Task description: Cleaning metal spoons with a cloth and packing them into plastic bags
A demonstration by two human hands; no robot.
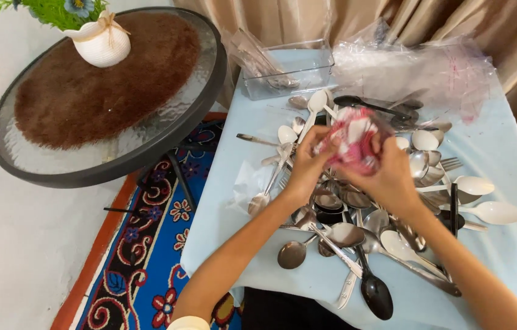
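- both hands meet above the middle of the worktop: the left hand (305, 166) has its fingers curled onto the left edge of a red and white checked cloth (351, 139), and the right hand (388, 177) closes around its right and lower side.
- the cloth is bunched into a wad between the two hands, held up off the heap below; whether anything is wrapped inside it cannot be told.
- directly under the hands lies a pile of cutlery (356, 226), mostly metal spoons crossed over each other, with a fork or two among them.
- a black plastic spoon (375, 292) lies at the near edge of the pile, bowl toward the person.
- white plastic spoons (495, 212) lie to the right, just beside the metal ones.
- the worktop (502, 146) is covered in pale blue.
- at its far side stands a clear plastic box (287, 68) with a few utensils inside, and beside it a crumpled clear plastic bag (417, 67).
- to the left, apart from the worktop, stands a round glass table (107, 164) bearing a brown fluffy mat (99, 85) and a white vase (103, 43).
- a patterned rug (148, 263) covers the floor below.
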